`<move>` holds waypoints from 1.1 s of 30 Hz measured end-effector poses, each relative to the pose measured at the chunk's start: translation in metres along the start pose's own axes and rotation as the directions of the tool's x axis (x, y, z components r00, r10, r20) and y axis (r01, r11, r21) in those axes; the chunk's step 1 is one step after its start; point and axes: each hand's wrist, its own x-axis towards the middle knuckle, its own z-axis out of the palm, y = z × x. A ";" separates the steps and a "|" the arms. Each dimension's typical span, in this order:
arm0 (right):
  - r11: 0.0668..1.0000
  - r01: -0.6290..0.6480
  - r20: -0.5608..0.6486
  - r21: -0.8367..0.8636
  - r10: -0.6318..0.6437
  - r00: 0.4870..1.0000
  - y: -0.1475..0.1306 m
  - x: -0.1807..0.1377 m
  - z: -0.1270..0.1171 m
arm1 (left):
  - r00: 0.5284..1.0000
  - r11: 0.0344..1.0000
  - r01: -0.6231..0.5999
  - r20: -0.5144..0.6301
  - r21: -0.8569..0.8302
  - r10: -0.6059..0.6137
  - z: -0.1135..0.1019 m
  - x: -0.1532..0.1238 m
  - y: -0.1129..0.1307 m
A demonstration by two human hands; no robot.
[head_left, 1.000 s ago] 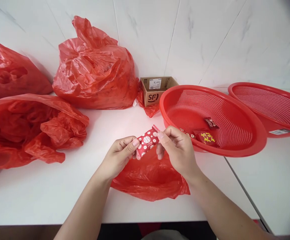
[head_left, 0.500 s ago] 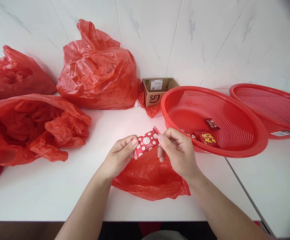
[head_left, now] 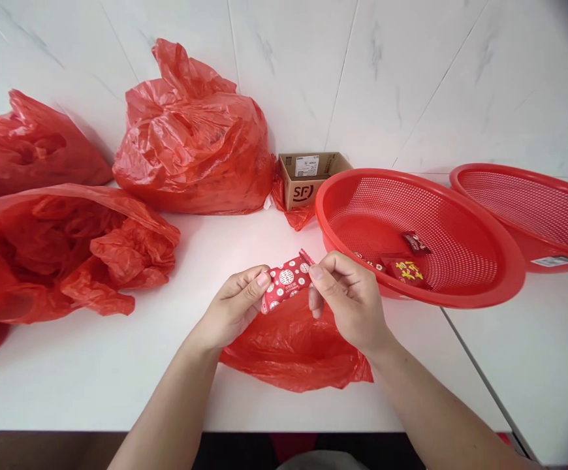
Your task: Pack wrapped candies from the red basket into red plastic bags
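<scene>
Between my two hands is a small red wrapped candy packet (head_left: pixel 288 282) printed with white round patterns. My left hand (head_left: pixel 237 303) pinches its left end, thumb on top. At the right end, the thumb and fingers of my right hand (head_left: pixel 350 297) grip the crimped edge. Below the packet a red plastic bag (head_left: pixel 296 356) lies on the table, partly covered by my hands. To the right stands a red perforated basket (head_left: pixel 362 196), holding a few wrapped packets; one is red with yellow characters (head_left: pixel 410 271), another is dark red (head_left: pixel 416 243).
Behind that basket is a second red basket (head_left: pixel 523 189) at the far right. A cardboard box (head_left: pixel 308 189) stands against the marbled wall. Full red plastic bags (head_left: pixel 196 150) fill the back left, with an open one (head_left: pixel 68 254) nearer. A seam (head_left: pixel 480 365) crosses the white tabletop at right.
Almost nothing differs. Both hands keep their hold on the packet, which has tilted very slightly; the view has shifted a touch.
</scene>
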 end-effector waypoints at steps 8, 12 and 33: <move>1.000 -0.004 0.003 -0.004 0.004 1.000 0.000 0.000 0.000 | 1.000 1.000 -0.005 0.016 0.014 0.005 -0.002 -0.001 -0.001; 1.000 0.007 0.001 -0.017 -0.007 1.000 0.001 0.000 0.000 | 1.000 1.000 -0.004 0.012 0.011 0.004 -0.002 -0.001 0.000; 0.997 0.002 -0.007 -0.074 -0.003 1.000 -0.009 0.003 -0.013 | 0.996 0.889 0.003 -0.083 0.458 0.040 -0.002 -0.002 0.006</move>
